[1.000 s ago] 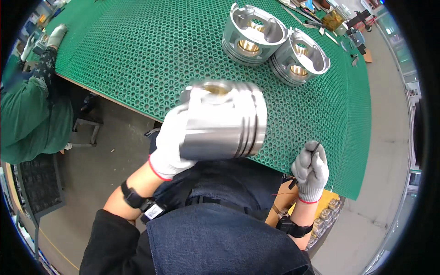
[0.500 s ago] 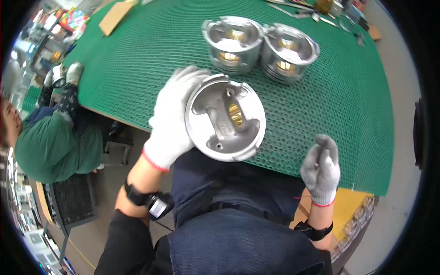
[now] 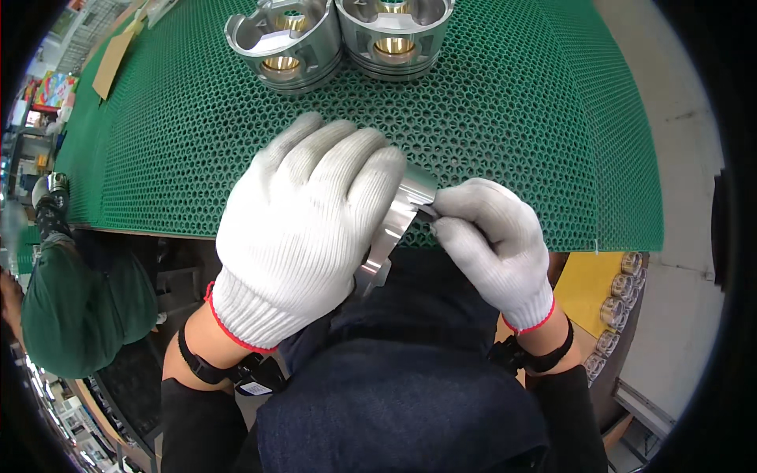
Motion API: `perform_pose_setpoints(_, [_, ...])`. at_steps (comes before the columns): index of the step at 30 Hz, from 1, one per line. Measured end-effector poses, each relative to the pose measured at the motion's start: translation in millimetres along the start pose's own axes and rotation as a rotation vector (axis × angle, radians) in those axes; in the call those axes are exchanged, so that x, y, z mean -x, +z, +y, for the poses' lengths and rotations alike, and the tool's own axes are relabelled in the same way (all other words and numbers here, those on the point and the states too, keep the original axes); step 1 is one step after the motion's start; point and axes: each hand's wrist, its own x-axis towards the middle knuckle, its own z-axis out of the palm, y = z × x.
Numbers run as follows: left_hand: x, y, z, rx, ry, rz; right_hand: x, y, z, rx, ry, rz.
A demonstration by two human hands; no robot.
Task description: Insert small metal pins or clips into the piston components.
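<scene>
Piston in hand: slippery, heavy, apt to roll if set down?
Piston looks like polished solid metal, so probably heavy for its size and slick; the left hand wraps it in a knit glove. Round skirt: likely rolls on its side, while two others stand on end on the green mat.

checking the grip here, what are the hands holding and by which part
The left hand wraps over the side of a shiny silver metal piston. The right hand pinches its exposed edge with the fingertips.
</scene>
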Motion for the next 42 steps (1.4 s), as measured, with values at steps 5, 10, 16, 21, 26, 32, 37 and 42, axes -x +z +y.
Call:
perform_pose_setpoints(5, [-20.4, 3.6, -8.9, 0.086, -0.025, -0.130, -3.9, 1.9, -8.4, 0.056, -0.109, -0.074])
perform_pose_setpoints(10, [-50.9, 13.4, -21.1, 0.036, -0.051, -0.318, -13.6, -6.1, 1.2, 0.246, -0.213, -0.049])
perform_pose_setpoints(16, [-82.8, 18.5, -38.1, -0.039, 0.060, -0.532, -13.4, -14.5, -3.4, 0.581, -0.407, -0.287])
perform_pose_setpoints(21, [-87.1, 13.9, -32.5, -0.090, 0.013, -0.625, -31.0, -26.3, -30.9, 0.734, -0.336, -0.574])
perform_pose_setpoints(26, [-36.8, 4.6, -60.4, 0.263, -0.106, -0.236, -19.7, -44.7, -16.5, 0.408, -0.077, -0.860])
perform_pose_setpoints(32, [86.9, 55.5, -60.5, 0.899, -0.873, 0.439, 25.2, -39.5, -6.1, -0.044, 0.601, -0.471])
perform_pose_setpoints(37, [101.3, 24.6, -43.9, 1.196, -0.793, 0.472, 4.5, -4.3, -19.6, -0.208, 0.586, -0.644])
perform_pose_setpoints(42, [119.1, 18.7, -54.1, 1.033, -0.894, 0.359, 16.2, -6.8, -10.2, -0.344, 0.536, -0.678])
